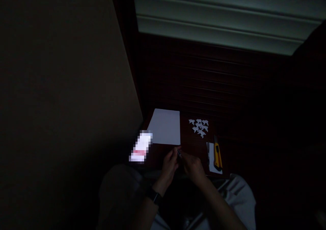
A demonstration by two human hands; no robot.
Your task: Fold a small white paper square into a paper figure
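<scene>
Left hand (170, 162), right hand (193, 164): nearly closed, both pinching a small piece (179, 153)
Small piece: toward bench (196, 147) near edge, probably unfinished
White shapes (199, 125): several, toward far right corner, look done
Paper sheet (165, 126): far left corner, seemingly uncut

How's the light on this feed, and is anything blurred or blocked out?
Head view: very dim overall, far right nearly black; the pale slats and white sheet show clearest; the glowing screen is broken into coarse blocks, unreadable; the left hand and right hand are dim, the small item at their fingertips too dark to identify.
</scene>
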